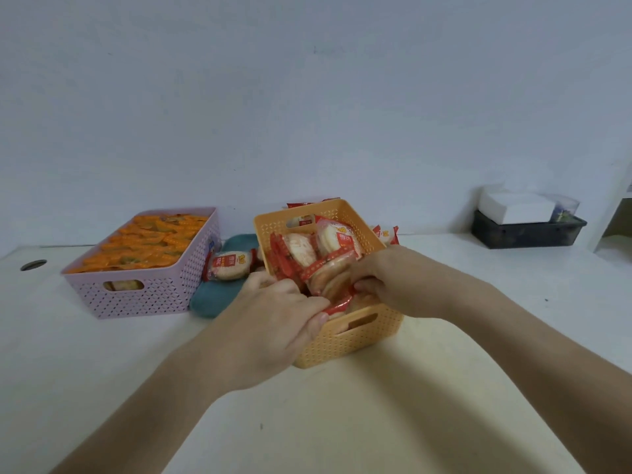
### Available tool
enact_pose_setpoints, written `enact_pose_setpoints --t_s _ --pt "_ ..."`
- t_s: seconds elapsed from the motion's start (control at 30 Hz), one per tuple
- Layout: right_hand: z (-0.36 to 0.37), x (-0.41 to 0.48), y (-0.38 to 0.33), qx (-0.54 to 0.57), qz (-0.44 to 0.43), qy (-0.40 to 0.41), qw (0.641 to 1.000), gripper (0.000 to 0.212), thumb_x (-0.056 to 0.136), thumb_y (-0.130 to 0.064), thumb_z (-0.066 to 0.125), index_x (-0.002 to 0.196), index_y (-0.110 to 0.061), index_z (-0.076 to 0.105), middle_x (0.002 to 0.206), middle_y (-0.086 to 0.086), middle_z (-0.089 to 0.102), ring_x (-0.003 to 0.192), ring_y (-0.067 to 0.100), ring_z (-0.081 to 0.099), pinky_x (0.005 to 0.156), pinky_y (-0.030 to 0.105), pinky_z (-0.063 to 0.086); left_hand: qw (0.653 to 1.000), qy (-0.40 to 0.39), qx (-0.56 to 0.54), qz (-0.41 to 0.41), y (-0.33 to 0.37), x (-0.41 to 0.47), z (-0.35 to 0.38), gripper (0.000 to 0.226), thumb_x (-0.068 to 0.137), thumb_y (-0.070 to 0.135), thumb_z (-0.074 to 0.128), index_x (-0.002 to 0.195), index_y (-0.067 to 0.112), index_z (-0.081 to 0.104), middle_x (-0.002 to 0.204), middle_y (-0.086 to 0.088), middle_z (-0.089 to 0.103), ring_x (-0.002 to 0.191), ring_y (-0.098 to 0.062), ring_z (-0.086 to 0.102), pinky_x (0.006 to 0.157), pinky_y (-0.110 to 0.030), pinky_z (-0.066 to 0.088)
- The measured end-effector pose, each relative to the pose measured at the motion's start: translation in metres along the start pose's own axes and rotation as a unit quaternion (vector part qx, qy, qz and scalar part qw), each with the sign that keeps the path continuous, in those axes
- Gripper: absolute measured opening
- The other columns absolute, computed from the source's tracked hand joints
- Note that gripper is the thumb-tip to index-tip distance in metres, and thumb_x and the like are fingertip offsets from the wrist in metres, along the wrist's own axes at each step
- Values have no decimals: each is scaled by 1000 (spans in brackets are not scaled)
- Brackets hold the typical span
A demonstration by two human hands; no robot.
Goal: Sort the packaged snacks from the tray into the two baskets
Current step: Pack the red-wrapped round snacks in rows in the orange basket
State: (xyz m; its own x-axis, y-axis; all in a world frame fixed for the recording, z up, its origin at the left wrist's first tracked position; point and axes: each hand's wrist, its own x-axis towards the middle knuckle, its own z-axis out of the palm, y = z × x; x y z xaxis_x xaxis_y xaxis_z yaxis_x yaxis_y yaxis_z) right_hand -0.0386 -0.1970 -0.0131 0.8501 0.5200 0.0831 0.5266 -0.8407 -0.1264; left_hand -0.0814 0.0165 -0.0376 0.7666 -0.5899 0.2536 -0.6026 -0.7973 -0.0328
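An orange basket (345, 347) stands at the centre, filled with red-and-white rice cracker packets (337, 239). My left hand (273, 316) reaches into its near left corner, fingers closed on a red-edged packet (337, 304). My right hand (386, 278) comes in from the right and pinches the same cluster of packets. A pink basket (143, 295) on the left is full of orange snack packets (154, 241). Between the baskets lies a teal tray (212, 302) with one rice cracker packet (229, 265) on it. More red packets (386, 234) show behind the orange basket.
The white table (376, 422) spreads in front of the baskets. A dark box (526, 234) with a white carton on top sits at the back right by the wall. A round cable hole (33, 265) is at the far left.
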Motion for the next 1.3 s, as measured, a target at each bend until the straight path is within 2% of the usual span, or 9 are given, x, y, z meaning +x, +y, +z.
enact_pose_setpoints --t_s 0.2,0.33,0.43,0.53,0.6,0.77,1.0,1.17,1.3 --pt "2 -16 -3 -11 37 29 999 25 104 -23 33 98 -36 53 73 -19 48 72 2 44 94 38 27 998 -46 46 14 -8 3 10 58 89 64 7 126 42 47 107 16 65 112 -4 50 103 -37 5" --pt "21 -26 -13 -12 61 68 996 24 104 -23 27 100 -28 50 82 -10 60 76 15 52 95 39 28 998 -50 38 11 -19 7 9 55 85 61 15 124 43 50 113 19 62 116 -1 48 109 -34 -2" --pt "23 -30 -17 35 75 83 993 19 104 -28 29 100 -33 47 79 -14 58 70 6 49 96 38 29 998 -69 2 11 -20 10 8 62 83 75 16 120 45 54 113 22 61 115 6 43 112 -30 -4" --pt "20 -31 -14 73 70 182 978 9 98 -27 48 97 -35 53 81 -15 65 73 6 56 93 38 37 997 -19 -76 -6 -21 14 3 70 86 75 11 91 31 66 85 17 67 90 3 55 103 -21 17" --pt "13 -31 -10 71 82 248 963 8 93 -29 55 99 -34 57 93 -14 66 86 11 59 90 39 38 994 27 -98 -32 -21 19 1 50 95 58 32 79 26 67 71 12 66 72 -4 59 81 -21 32" --pt "1 -15 -2 31 137 142 980 28 92 -43 55 120 -39 53 111 -12 63 110 18 49 87 42 34 992 36 -71 -94 -4 31 -7 15 86 47 62 90 34 69 78 18 67 78 1 61 79 -25 47" --pt "8 -7 -2 5 130 130 983 10 89 -39 62 95 -38 69 99 -15 62 107 16 39 79 38 22 992 -68 -39 -101 7 50 -9 14 87 28 65 97 31 74 87 13 71 79 -4 63 74 -30 56" --pt "13 -10 2 -44 116 163 979 13 89 -16 54 94 -28 57 86 -7 55 107 17 42 84 41 28 974 122 -158 -111 0 42 -11 10 93 34 54 88 26 57 80 12 59 73 -3 56 59 -20 43" --pt "15 -10 2 -55 99 187 976 9 92 -21 49 96 -27 54 82 -7 54 105 18 43 81 39 26 938 253 -230 -62 -11 31 -20 6 96 33 53 98 27 54 84 9 66 81 -5 62 66 -25 51"
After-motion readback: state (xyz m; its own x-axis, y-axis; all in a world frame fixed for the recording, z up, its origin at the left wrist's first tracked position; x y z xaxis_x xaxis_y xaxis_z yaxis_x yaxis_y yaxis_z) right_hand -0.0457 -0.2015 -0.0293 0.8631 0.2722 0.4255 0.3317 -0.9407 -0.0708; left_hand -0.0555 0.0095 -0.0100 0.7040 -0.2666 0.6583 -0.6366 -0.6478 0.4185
